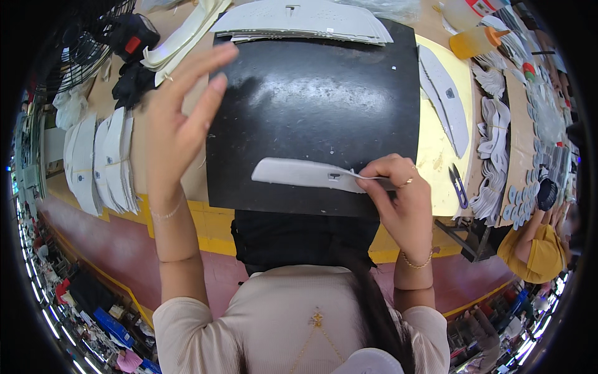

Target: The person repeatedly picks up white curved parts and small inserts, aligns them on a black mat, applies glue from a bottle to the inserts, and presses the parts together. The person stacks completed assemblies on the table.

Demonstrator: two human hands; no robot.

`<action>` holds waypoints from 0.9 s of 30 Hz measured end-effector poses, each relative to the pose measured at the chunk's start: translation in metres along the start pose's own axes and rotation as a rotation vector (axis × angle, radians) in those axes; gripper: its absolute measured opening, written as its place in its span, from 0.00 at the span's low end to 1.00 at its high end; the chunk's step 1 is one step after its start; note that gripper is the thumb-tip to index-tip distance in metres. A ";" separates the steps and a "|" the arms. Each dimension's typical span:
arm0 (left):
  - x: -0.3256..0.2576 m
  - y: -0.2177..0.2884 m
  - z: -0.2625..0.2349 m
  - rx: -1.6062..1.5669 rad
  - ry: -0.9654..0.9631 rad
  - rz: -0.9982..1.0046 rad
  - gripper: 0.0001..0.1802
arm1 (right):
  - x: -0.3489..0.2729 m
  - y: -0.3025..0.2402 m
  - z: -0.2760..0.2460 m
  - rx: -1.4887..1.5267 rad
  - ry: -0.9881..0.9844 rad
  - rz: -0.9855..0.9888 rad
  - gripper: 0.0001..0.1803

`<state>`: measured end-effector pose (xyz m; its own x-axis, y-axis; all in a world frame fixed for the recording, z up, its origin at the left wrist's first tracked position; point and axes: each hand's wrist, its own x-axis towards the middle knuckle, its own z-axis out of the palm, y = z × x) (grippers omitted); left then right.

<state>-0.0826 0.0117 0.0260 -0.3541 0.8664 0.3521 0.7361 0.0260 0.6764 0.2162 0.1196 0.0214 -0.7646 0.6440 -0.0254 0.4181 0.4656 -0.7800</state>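
1. Head view: right hand [403,193] pinches the right end of 1 thin, pale-grey, curved panel [296,173] over the black rectangular mat [311,128].
2. Left hand [177,121] hovers near the mat's left edge, thumb and fingers parted.

left hand [177,121] raised, thumb [208,103] parted from fingers [202,62]; right hand [402,192] lower, pinching; forearms [178,237] bare.
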 end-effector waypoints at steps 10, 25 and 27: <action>0.085 -0.040 0.039 0.329 0.042 0.078 0.25 | 0.025 0.088 -0.093 -0.181 0.761 0.182 0.19; 0.108 -0.049 0.033 0.528 -0.195 -0.037 0.22 | -0.088 0.197 -0.270 -1.037 0.700 0.786 0.22; 0.101 -0.045 0.033 0.623 -0.142 -0.003 0.22 | -0.074 0.192 -0.262 -1.027 0.687 0.833 0.25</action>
<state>-0.1326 0.1148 0.0102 -0.3086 0.9224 0.2324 0.9476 0.2769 0.1596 0.4817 0.3204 0.0371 0.1145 0.9504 0.2891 0.9855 -0.1455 0.0877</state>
